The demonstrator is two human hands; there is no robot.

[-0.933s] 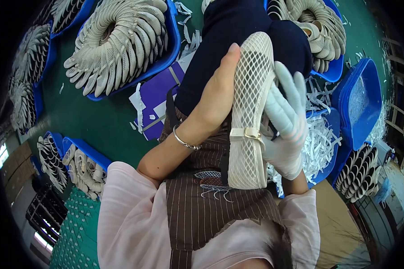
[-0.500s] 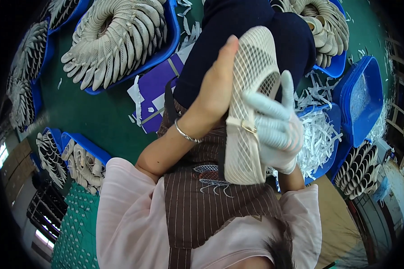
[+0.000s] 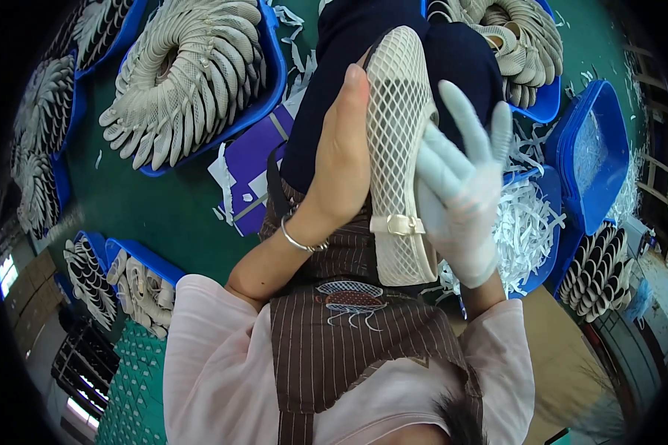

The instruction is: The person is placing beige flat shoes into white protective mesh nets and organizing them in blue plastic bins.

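Green floor spreads beneath you, ringed by blue bins. Your mesh shoe [image 3: 398, 159] stands toe-up at centre, over your lap. Your bare left hand [image 3: 341, 159] clasps its side at 9 o'clock; since a moment ago the gloved right hand [image 3: 460, 196] has splayed its fingers at 3 o'clock, palm bracing it. Paper shreds [image 3: 527, 230] lie beyond.

Blue tray [image 3: 271, 89] of fanned grey mesh shoe uppers [image 3: 185, 74], upper left. Purple box [image 3: 256, 170] just below it on green floor [image 3: 163, 208]. Shredded white paper [image 3: 527, 230] in blue bin, far right of tray.
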